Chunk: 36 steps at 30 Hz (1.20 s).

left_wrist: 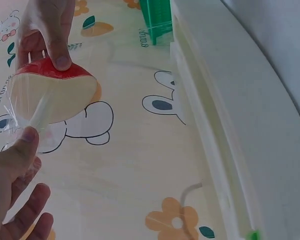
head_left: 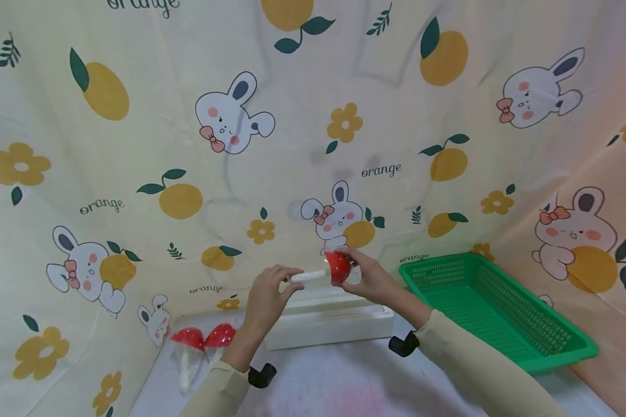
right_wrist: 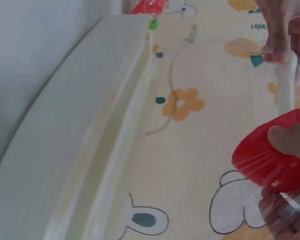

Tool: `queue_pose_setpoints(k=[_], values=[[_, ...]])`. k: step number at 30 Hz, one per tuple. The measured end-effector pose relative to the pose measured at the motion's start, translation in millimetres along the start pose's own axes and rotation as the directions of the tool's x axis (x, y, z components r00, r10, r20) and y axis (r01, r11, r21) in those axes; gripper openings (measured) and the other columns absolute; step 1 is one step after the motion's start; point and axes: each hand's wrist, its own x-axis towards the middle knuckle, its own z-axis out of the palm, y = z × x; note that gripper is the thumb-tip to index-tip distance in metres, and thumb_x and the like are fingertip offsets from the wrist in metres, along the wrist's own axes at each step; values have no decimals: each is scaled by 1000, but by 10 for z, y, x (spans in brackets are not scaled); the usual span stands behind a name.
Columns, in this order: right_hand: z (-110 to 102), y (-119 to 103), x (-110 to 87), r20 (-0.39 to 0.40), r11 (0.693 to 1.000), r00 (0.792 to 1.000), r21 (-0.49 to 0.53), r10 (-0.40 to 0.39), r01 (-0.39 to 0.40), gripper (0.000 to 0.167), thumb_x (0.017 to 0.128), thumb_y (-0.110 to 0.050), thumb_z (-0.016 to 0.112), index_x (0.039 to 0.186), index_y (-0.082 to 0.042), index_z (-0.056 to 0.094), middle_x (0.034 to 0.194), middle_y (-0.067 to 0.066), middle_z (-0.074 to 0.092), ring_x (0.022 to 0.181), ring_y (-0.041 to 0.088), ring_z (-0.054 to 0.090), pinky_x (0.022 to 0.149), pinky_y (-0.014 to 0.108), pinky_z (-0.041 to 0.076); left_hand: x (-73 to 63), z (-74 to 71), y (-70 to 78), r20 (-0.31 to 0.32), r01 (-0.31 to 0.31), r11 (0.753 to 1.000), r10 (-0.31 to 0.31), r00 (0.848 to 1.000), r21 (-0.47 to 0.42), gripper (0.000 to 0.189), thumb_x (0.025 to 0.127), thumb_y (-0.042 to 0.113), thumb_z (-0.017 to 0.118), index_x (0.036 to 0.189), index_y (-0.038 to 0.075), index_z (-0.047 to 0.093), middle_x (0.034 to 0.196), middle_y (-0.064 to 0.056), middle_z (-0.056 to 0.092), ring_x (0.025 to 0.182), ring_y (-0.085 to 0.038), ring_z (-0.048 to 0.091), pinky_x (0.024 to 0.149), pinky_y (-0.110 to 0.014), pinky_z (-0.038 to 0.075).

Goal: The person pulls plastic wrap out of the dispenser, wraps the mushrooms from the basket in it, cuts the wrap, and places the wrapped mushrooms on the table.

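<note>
A mushroom with a red cap (head_left: 339,267) and white stem (head_left: 309,277) is held sideways above a long white box (head_left: 328,331). Clear film wraps it, crinkled around cap and stem in the wrist views. My left hand (head_left: 268,296) pinches the stem's free end between thumb and fingers; its lower fingers spread loosely in the left wrist view. From the other side, my right hand (head_left: 369,279) grips the cap, thumb on the red surface (right_wrist: 270,155). The cap's pale underside (left_wrist: 65,100) faces the left hand.
Two more red-capped mushrooms, a left one (head_left: 188,341) and a right one (head_left: 220,336), lie in clear wrap on the white table at left. A green perforated basket (head_left: 532,310) stands at right. Behind hangs a cloth (head_left: 292,174) printed with rabbits and oranges.
</note>
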Motion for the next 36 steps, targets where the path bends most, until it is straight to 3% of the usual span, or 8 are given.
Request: queue_pose_setpoints(k=[9,19,23,30,36], values=[[-82,-52,60,5,1000,1000,2,24,-24,82,84,-4,92,153,-15,51,143,7,63,122,28,61,97,49,62,73,-58,49,4,9,1000,-8,1000,-10,33,93,30,84,125,24,79,113,2,76,102,-20,65,93,-41,55],[-175,-152,37,29,1000,999,1,29,-29,81,84,-11,93,153,-13,50,142,8,63,121,27,62,95,46,63,92,-132,118,7,24,999,-24,1000,-48,31,94,28,84,125,23,78,118,1,72,107,-21,65,97,-41,58],[-190,-213,-32,81,997,994,8,79,-80,81,84,-16,94,152,-11,51,138,8,65,119,27,62,93,47,63,30,-136,125,34,36,997,-33,999,-73,31,94,26,84,124,22,77,122,0,68,111,-21,65,100,-40,60],[-149,-211,-187,140,989,980,25,141,-145,90,82,-30,96,155,-18,45,129,3,69,109,20,65,88,39,63,-148,-92,142,92,77,984,-62,994,-164,40,97,24,82,135,19,69,115,1,70,102,-18,63,91,-42,61],[-69,-149,-330,180,977,964,41,197,-207,86,81,-40,95,151,-22,48,125,-1,70,105,18,66,85,37,64,-291,-3,79,106,47,986,-30,994,-159,34,98,24,81,129,19,68,121,3,71,103,-15,63,93,-44,61]])
